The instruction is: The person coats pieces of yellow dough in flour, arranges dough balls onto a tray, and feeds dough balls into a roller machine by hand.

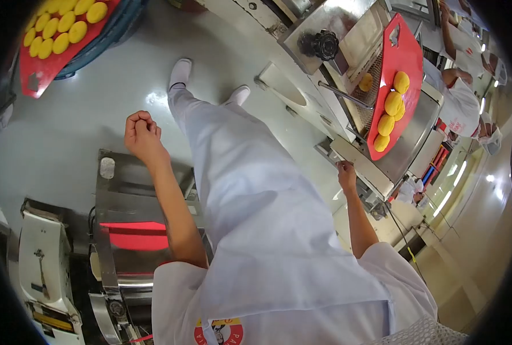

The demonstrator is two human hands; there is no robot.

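My left hand (144, 135) is raised over the grey floor with its fingers curled in, and nothing shows in it. My right hand (346, 175) is beside the lower edge of the machine (362, 164), fingers bent together; whether they hold anything is too small to tell. Above it, a red board (410, 57) lies across the machine with several yellow dough pieces (393, 103) in a rough line. One more yellow piece (366, 82) sits on the mesh belt beside the board. Neither hand touches the dough.
Another red board (34, 80) with rows of yellow pieces (60, 43) rests on a blue tub (103, 43) at the upper left. Steel equipment (129, 201) with a red sheet (135, 236) stands at the left. Co-workers in white (460, 103) are beyond the machine at the right.
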